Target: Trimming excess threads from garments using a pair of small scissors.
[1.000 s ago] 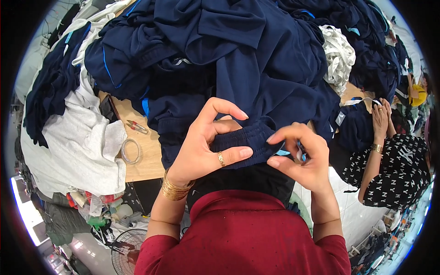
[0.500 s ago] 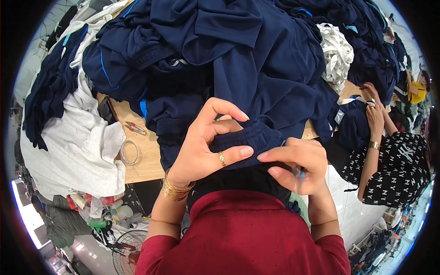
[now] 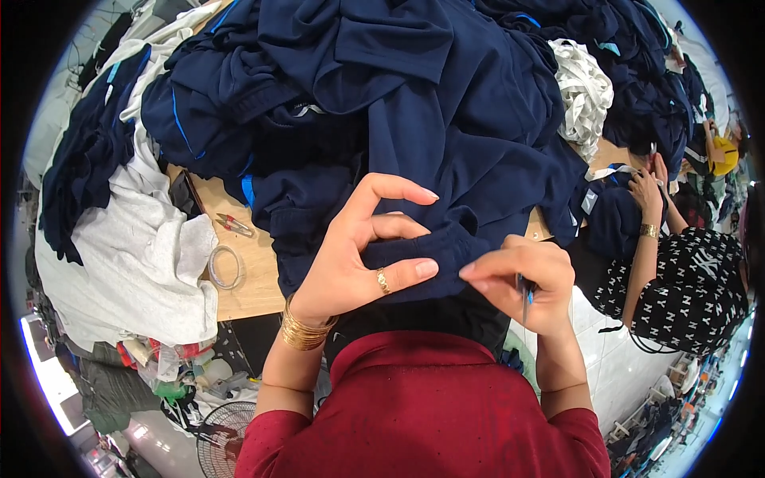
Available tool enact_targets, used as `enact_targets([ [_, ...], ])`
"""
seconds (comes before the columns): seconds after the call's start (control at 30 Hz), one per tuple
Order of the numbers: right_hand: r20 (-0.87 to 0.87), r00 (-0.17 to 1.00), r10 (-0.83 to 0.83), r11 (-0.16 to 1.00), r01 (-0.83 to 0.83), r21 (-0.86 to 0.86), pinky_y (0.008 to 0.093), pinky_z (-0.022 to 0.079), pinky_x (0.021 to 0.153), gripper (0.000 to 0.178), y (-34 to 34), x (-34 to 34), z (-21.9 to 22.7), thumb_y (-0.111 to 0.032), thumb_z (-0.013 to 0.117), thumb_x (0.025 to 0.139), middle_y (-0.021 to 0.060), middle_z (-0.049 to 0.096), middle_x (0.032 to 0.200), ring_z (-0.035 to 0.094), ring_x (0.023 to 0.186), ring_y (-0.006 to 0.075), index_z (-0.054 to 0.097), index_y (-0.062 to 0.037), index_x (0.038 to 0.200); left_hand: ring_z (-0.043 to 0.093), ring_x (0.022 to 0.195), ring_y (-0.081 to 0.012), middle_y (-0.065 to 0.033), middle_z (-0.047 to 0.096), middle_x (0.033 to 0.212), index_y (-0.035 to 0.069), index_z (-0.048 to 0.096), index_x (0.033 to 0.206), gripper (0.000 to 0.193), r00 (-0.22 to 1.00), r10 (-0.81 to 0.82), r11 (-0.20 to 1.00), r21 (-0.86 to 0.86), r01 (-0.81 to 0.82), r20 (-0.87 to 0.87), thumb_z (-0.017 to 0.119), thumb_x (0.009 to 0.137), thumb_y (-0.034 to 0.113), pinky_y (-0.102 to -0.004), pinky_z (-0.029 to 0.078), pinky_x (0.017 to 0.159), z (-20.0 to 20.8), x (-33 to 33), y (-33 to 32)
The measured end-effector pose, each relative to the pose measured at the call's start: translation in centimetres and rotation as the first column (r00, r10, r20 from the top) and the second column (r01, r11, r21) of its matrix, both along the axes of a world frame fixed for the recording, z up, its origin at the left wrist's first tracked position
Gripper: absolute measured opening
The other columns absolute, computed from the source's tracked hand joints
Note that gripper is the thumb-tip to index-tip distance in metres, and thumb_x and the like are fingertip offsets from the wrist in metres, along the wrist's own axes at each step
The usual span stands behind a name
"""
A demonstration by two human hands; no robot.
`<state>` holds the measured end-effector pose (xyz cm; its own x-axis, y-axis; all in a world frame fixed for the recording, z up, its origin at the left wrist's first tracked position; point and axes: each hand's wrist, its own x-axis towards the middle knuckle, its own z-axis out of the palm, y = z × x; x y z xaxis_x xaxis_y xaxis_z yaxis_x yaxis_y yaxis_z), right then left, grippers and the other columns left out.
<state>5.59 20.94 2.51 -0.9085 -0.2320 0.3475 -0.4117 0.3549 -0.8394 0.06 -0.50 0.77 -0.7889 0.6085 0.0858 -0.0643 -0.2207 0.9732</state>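
My left hand (image 3: 351, 259) grips a navy garment (image 3: 446, 255) by its elasticated waistband, thumb on the near side and some fingers tucked behind. Its forefinger is raised and curved above the cloth. Just right of the waistband, my right hand (image 3: 526, 279) is closed, with thumb and forefinger pinched together at the fabric's edge. A slim metal tool (image 3: 527, 293) with a blue part lies across that palm under the curled fingers; most of it is hidden, so its kind is unclear. Whether the pinched fingertips hold a thread is too small to tell.
A large heap of navy garments (image 3: 319, 48) covers the wooden table (image 3: 251, 295). Thread snips (image 3: 234, 225) and a tape roll (image 3: 226, 267) lie left, near pale grey cloth (image 3: 135, 239). White tape (image 3: 586, 95) is bundled right. A co-worker's hands (image 3: 649, 191) handle navy fabric.
My right hand has shifted slightly right, and its fingertips have drawn together. The waistband looks less bunched. My left hand has barely moved. The co-worker's hands have changed position.
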Motion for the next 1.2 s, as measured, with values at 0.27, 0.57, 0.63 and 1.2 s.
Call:
enact_targets([
  [0.27, 0.13, 0.987, -0.096, 0.99, 0.108, -0.089, 0.0231, 0.042, 0.051, 0.033, -0.1, 0.4, 0.8, -0.025, 0.079, 0.069, 0.0025, 0.064, 0.083, 0.056, 0.056, 0.0113, 0.062, -0.0069, 0.09, 0.06, 0.087, -0.0086, -0.0059, 0.056, 0.107, 0.003, 0.045, 0.115, 0.049, 0.994, 0.051, 0.999, 0.004, -0.052, 0.097, 0.072, 0.074, -0.002, -0.0224, 0.044, 0.082, -0.3, 0.0, 0.2],
  [0.57, -0.022, 1.0, -0.004, 0.908, 0.013, 0.419, 0.0299, 0.041, 0.05, 0.035, 0.6, -0.4, 2.5, -0.035, 0.076, 0.07, 0.0033, 0.055, 0.068, 0.057, 0.058, 0.0213, 0.058, -0.007, 0.081, 0.059, 0.082, -0.0075, -0.0067, 0.064, 0.084, 0.005, 0.041, 0.115, 0.049, 0.987, 0.012, 0.999, 0.036, -0.018, 0.163, 0.069, 0.076, -0.002, -0.0202, 0.044, 0.076, 0.1, 0.0, 0.1],
  [0.63, -0.006, 1.0, -0.005, 0.894, 0.007, 0.449, 0.03, 0.041, 0.05, 0.037, 0.8, -0.3, 2.4, -0.036, 0.076, 0.069, 0.0039, 0.055, 0.067, 0.057, 0.058, 0.022, 0.058, -0.0065, 0.081, 0.059, 0.082, -0.0074, -0.0067, 0.064, 0.084, 0.005, 0.041, 0.115, 0.048, 0.985, -0.002, 0.999, 0.041, -0.005, 0.17, 0.069, 0.076, -0.002, -0.02, 0.044, 0.075, 0.2, 0.0, 0.0],
  [1.2, -0.013, 0.989, 0.149, 0.877, -0.126, 0.463, 0.0314, 0.042, 0.052, 0.022, 0.8, -1.1, 2.6, -0.024, 0.071, 0.075, 0.0047, 0.055, 0.066, 0.055, 0.056, 0.0217, 0.059, -0.0069, 0.082, 0.058, 0.082, -0.0066, -0.0061, 0.063, 0.086, 0.006, 0.04, 0.115, 0.048, 0.987, -0.057, 0.998, 0.024, 0.054, 0.151, 0.069, 0.077, -0.004, -0.0187, 0.043, 0.073, 0.1, -0.2, 0.2],
])
